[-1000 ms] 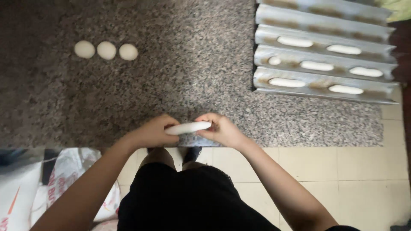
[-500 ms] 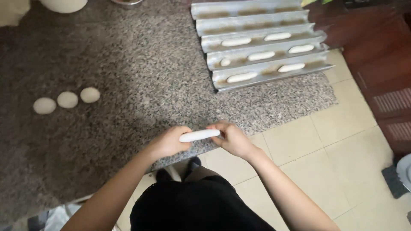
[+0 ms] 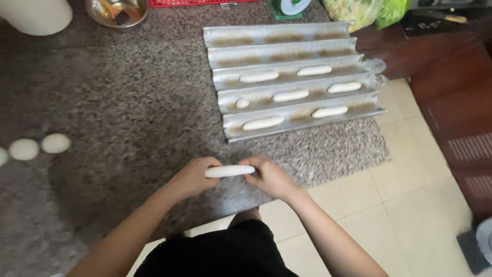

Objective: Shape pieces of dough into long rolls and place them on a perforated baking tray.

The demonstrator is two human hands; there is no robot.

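Observation:
A white dough roll [image 3: 230, 171], shaped like a small baguette, is held level between both hands above the near edge of the speckled granite counter [image 3: 133, 107]. My left hand [image 3: 192, 176] grips its left end and my right hand [image 3: 269, 178] pinches its right end. Beyond it lies a corrugated metal baguette tray [image 3: 292, 51] with several shaped rolls [image 3: 263, 123] and one small dough piece [image 3: 242, 103] in its nearer channels. Its two far channels hold no dough.
Round dough balls [image 3: 55, 143] sit at the counter's left edge. A metal bowl [image 3: 117, 11], a white container [image 3: 36, 15] and a green scale [image 3: 287, 6] stand at the back. Tiled floor [image 3: 410, 195] and a dark wooden cabinet [image 3: 451, 82] lie to the right.
The view has swung further so the tray sits nearer the centre and the dough balls have slid to the left edge. Both hands keep hold of the dough roll.

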